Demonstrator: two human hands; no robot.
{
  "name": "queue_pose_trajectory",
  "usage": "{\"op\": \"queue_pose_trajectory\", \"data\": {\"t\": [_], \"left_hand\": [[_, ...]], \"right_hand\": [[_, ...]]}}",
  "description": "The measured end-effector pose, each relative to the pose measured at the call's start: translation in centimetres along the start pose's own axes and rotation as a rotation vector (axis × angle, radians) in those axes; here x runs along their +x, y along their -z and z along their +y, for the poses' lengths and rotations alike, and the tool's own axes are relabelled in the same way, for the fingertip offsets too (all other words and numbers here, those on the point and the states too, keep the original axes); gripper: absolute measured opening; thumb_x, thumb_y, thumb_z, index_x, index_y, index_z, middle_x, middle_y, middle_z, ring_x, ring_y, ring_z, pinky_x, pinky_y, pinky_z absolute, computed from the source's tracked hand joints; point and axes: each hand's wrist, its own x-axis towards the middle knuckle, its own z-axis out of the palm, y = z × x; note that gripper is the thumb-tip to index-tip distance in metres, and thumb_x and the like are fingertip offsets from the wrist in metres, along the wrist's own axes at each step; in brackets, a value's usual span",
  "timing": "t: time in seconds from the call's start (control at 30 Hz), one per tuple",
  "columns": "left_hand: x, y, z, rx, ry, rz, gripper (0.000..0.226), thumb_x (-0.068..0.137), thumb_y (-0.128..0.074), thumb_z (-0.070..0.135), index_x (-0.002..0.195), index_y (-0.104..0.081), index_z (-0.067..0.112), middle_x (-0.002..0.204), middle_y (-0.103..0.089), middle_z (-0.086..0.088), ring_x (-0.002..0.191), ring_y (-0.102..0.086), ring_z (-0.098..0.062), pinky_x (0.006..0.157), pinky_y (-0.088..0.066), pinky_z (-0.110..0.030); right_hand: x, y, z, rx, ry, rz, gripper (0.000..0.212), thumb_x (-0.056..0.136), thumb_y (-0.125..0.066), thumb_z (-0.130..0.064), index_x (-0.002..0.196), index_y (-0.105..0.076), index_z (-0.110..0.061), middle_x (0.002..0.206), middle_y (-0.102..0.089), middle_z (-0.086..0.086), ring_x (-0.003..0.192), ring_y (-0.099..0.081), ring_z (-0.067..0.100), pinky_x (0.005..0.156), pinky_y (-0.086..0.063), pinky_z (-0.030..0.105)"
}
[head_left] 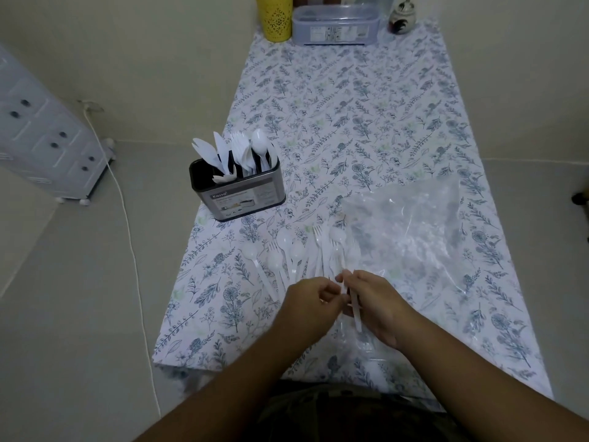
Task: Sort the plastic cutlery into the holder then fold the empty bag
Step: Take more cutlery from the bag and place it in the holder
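Note:
A dark metal cutlery holder [242,199] stands at the table's left edge with white plastic knives, forks and spoons upright in it. Several loose white spoons and forks [296,253] lie fanned out on the floral cloth just beyond my hands. A clear plastic bag [411,224] lies crumpled to the right of them. My right hand [373,301] grips the handles of white cutlery pieces [355,311]. My left hand [309,301] is curled beside it, fingertips pinching at the same handles.
The floral tablecloth [350,122] covers a long narrow table. At the far end stand a yellow cup [275,17], a clear lidded box [336,25] and a small ceramic jar [401,19]. A white drawer unit [41,135] and cord sit on the floor, left.

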Motion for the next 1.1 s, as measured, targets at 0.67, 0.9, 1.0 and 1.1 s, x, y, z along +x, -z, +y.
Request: {"op": "queue_pose_trajectory", "data": {"t": [0.67, 0.9, 1.0, 1.1], "left_hand": [[5.4, 0.9, -1.6, 0.196, 0.162, 0.238, 0.015, 0.089, -0.064, 0.022, 0.100, -0.063, 0.012, 0.089, -0.068, -0.001, 0.072, -0.064, -0.018, 0.066, -0.056, -0.029], [6.0, -0.7, -0.7, 0.317, 0.108, 0.146, 0.014, 0.087, -0.067, 0.026, 0.090, -0.060, 0.015, 0.082, -0.063, -0.001, 0.073, -0.063, -0.017, 0.065, -0.058, -0.034], [6.4, -1.8, -0.1, 0.445, 0.132, 0.088, 0.020, 0.085, -0.067, 0.029, 0.091, -0.057, 0.013, 0.086, -0.060, -0.002, 0.078, -0.059, -0.018, 0.059, -0.045, -0.029], [6.7, -2.0, 0.0, 0.518, 0.123, 0.086, 0.015, 0.088, -0.063, 0.020, 0.080, -0.052, 0.014, 0.079, -0.055, -0.001, 0.071, -0.054, -0.017, 0.052, -0.036, -0.024]], "right_hand": [[-1.0, 4.1, 1.9, -0.095, 0.005, 0.193, 0.010, 0.096, -0.047, -0.002, 0.102, -0.054, -0.006, 0.075, -0.063, 0.011, 0.053, -0.044, 0.016, 0.049, -0.038, 0.031], [-1.2, 3.3, 1.3, -0.018, -0.042, 0.170, 0.023, 0.101, -0.047, -0.014, 0.111, -0.066, -0.007, 0.075, -0.057, 0.009, 0.053, -0.046, 0.016, 0.050, -0.039, 0.029], [-1.6, 3.4, 1.3, -0.027, -0.031, 0.158, 0.021, 0.102, -0.049, -0.016, 0.109, -0.066, -0.007, 0.075, -0.056, 0.009, 0.055, -0.046, 0.017, 0.050, -0.037, 0.030], [-1.7, 3.6, 1.3, -0.042, -0.023, 0.160, 0.020, 0.102, -0.050, -0.017, 0.109, -0.066, -0.007, 0.077, -0.056, 0.010, 0.058, -0.046, 0.017, 0.052, -0.038, 0.031]]}}
